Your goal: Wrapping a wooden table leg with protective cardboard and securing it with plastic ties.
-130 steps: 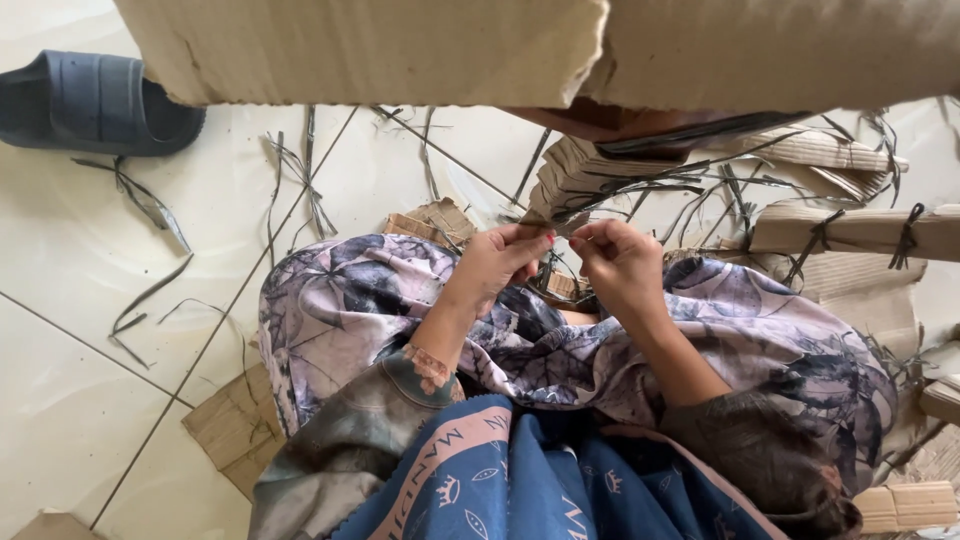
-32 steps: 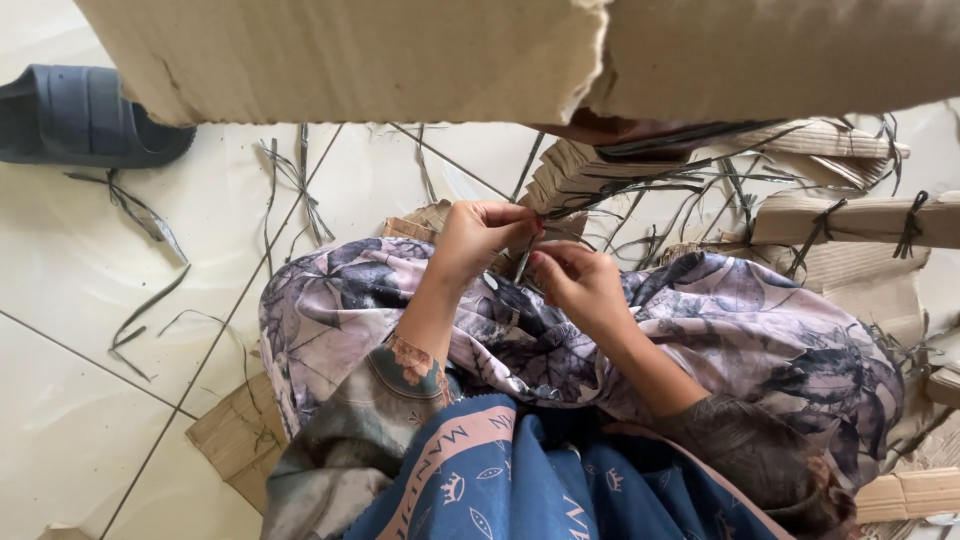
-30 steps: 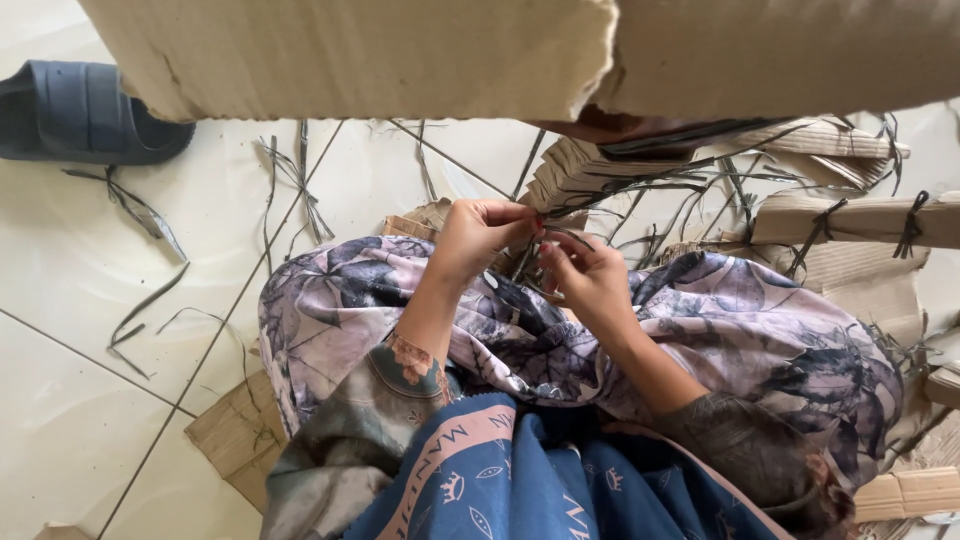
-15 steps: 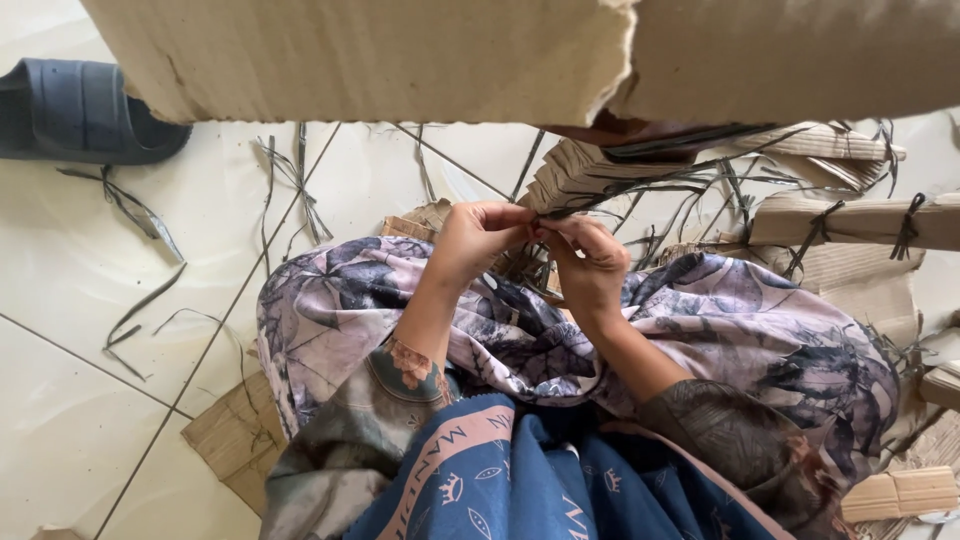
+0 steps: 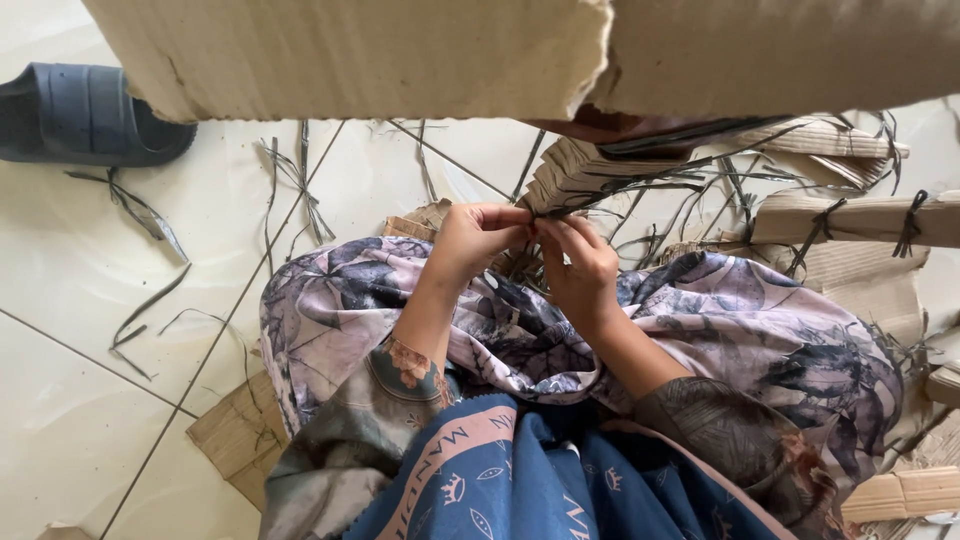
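At the far left a dark blue sandal (image 5: 85, 112) lies on the pale tiled floor (image 5: 70, 330), with thin dark strips (image 5: 140, 212) scattered beside it and a flat scrap of cardboard (image 5: 232, 435) near the person's knee. Across the top hangs a large cardboard sheet (image 5: 400, 50), close to the camera. Over the lap spreads a flowered cloth (image 5: 720, 330).

The left hand (image 5: 478, 238) is raised above the lap, its fingers curled narrow and the tips pinched together on a thin dark strip (image 5: 600, 197). The right hand (image 5: 580, 262) sits just beside it, touching it at the fingertips, its fingers also drawn close; it seems to pinch the same strip, though the grip itself is too small to make out for certain. The strip runs from between the two sets of fingertips up and to the right across a folded cardboard bundle (image 5: 580, 175), which lies just beyond the hands. Further right, tied cardboard bundles (image 5: 850, 215) rest on the floor.
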